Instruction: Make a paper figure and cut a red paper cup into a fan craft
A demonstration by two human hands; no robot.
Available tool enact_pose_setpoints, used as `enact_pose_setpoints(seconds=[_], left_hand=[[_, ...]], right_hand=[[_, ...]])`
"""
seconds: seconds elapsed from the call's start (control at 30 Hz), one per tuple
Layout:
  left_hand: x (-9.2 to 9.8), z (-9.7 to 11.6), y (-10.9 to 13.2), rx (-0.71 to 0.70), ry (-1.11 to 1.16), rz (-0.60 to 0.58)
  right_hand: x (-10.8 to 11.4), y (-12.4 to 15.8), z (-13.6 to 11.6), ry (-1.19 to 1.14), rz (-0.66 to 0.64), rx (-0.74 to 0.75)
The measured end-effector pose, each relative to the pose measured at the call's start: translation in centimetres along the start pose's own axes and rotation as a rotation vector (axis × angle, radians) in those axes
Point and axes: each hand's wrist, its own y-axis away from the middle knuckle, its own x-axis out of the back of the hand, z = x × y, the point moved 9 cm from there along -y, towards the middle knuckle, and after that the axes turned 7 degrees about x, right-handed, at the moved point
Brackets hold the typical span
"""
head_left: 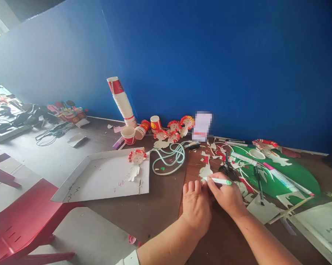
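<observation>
My right hand [228,197] is closed round a white marker [218,180] with a green end, its tip over a white paper cutout [206,170]. My left hand [196,206] lies beside it on the brown table, fingers curled together at the cutout's lower edge; the thumb and the lower part of the cutout are hidden. Black-handled scissors [227,170] lie just beyond my right hand. Left of my hands, a paper figure with a red fringed head [137,157] rests on a shallow white box lid [107,187].
Stacked paper cups [123,105] lean near the blue wall, with loose cups and several fringed paper figures [173,127] beside them. A pale cable [168,171] lies coiled. Right are a green sheet [306,180], markers [281,176] and paper scraps. A red chair [25,217] stands at left.
</observation>
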Motion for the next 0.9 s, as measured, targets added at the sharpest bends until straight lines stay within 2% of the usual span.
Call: enact_pose_setpoints(seconds=[0.6,0.9], left_hand=[[-0.16,0.24,0.05,-0.032,-0.069,0.073],[0.04,0.31,0.0,-0.045,-0.049,0.04]], right_hand=[[-0.23,-0.07,-0.45,-0.027,-0.038,0.002],[-0.44,0.26,-0.3,-0.082,-0.043,-0.029]])
